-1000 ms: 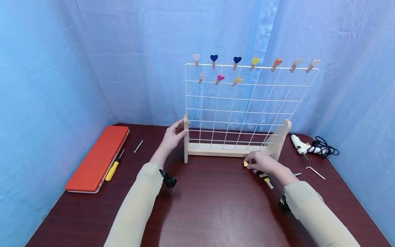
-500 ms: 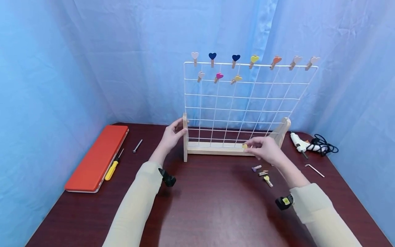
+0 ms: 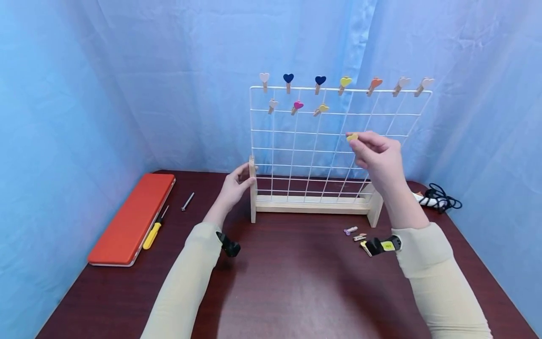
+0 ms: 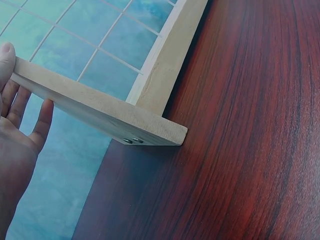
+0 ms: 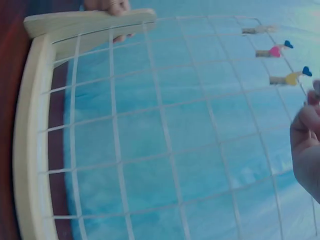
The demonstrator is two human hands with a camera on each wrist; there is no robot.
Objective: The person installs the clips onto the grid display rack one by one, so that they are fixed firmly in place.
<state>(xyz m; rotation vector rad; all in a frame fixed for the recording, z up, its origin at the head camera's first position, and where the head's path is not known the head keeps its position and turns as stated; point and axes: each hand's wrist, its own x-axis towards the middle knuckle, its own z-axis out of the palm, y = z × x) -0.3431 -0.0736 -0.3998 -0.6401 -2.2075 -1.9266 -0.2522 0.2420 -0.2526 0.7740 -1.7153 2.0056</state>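
Observation:
My left hand [image 3: 233, 188] holds the left wooden side piece [image 3: 252, 188] of a stand, its thumb in front and fingers behind, as the left wrist view also shows. The stand carries a white wire grid [image 3: 313, 141]. Between thumb and fingers of my right hand [image 3: 378, 157] is a small clothespin with a yellow heart [image 3: 352, 137], raised in front of the grid's right half. Most of that clothespin is hidden by the fingers. Heart clothespins line the grid's top wire, among them a dark blue one [image 3: 320, 81]; a pink one [image 3: 298, 105] is among those on the wire below.
Loose clothespins [image 3: 359, 238] lie on the dark table [image 3: 279, 282] below my right forearm. At left are a red case [image 3: 133, 216], a yellow-handled screwdriver [image 3: 153, 234] and a bolt [image 3: 188, 201]. A black cord [image 3: 440, 195] coils at far right, beside a partly covered glue gun [image 3: 427, 201].
My right hand has picked up the yellow heart clothespin from the table and risen with it to the grid's middle height. The left hand stays at the side piece.

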